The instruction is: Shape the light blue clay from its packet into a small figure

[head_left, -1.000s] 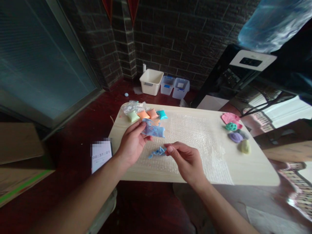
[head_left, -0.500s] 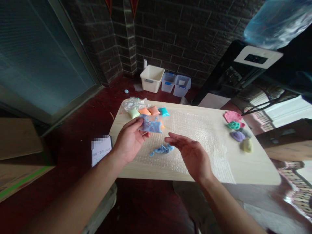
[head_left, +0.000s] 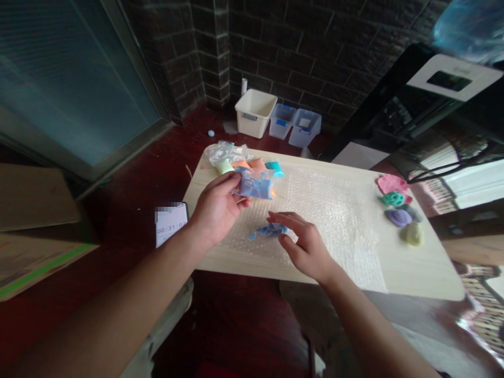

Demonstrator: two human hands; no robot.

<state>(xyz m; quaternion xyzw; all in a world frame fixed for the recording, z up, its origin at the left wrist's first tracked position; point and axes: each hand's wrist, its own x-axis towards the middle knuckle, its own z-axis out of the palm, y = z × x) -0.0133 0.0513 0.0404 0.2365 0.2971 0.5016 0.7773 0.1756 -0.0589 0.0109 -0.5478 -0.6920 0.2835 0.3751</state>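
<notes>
My left hand pinches a clear plastic packet streaked with blue clay, holding it above the table by its left end. Below it, a ragged blue lump of clay lies on the bubble wrap. My right hand hovers at that lump's right side with thumb and fingers apart, hiding part of it; whether it touches the clay I cannot tell. Behind the held packet are a pale green packet, two orange ones and a turquoise packet.
On the table's right lie pink clay, a green piece, a purple piece and a yellow piece. A phone showing a timer is at the left edge. Bins stand on the floor beyond.
My right hand has moved left and down over the blue clay lump, its thumb now spread away from the fingers. My left hand still holds the packet. The whole view has shifted slightly.
</notes>
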